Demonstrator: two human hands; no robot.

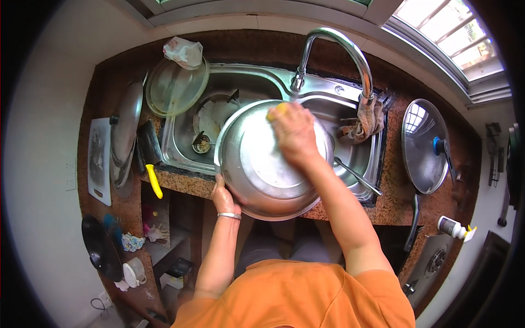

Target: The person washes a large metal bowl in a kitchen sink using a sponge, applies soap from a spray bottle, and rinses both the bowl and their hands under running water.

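A large stainless steel basin (254, 156) is tilted over the double sink (184, 162), its flat underside facing up. My left hand (224, 196) grips its rim at the lower left, with a silver bangle on the wrist. On the far part of the underside, my right hand (296, 133) presses a yellow sponge (277, 110), mostly hidden by the fingers. Just beyond that hand is the spout of a chrome faucet (328, 33), which arches over the sink. The basin hides the sink's middle.
A cleaver with a yellow handle (154, 182) lies at the left counter edge. A metal utensil (357, 176) pokes out of the right bowl, below a rag (366, 121). Right stands a lidded pan (424, 145); a plastic lid (176, 92) overhangs the left bowl.
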